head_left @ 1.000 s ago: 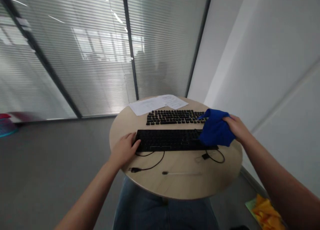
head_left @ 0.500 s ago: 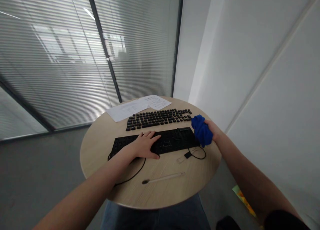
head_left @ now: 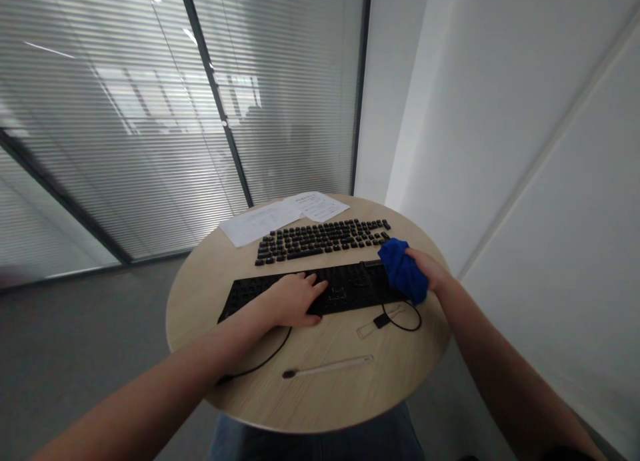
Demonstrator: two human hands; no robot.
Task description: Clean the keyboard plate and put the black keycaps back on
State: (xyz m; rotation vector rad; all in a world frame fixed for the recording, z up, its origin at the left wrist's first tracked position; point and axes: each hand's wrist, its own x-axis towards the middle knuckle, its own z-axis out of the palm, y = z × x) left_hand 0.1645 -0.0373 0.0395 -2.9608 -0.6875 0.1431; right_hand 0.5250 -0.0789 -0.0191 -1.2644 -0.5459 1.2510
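Observation:
A black keyboard base, stripped of its keycaps, lies across the middle of the round table. My left hand rests on it with the fingers spread. At the base's right end my right hand grips a crumpled blue cloth, which covers that corner. Part of my right fingers is hidden behind the cloth. Beyond the base, loose black keycaps are laid out in keyboard order. The keyboard's cable curves out below my left forearm.
Printed papers lie at the table's far edge. Nearer me are a thin brush with a dark tip and a wire tool with a black middle, beside a cable loop. A blind-covered glass partition and a white wall stand behind.
The blue cloth in my right hand has shifted a little left onto the base's right end. My left hand stays on the base. The view has tilted slightly.

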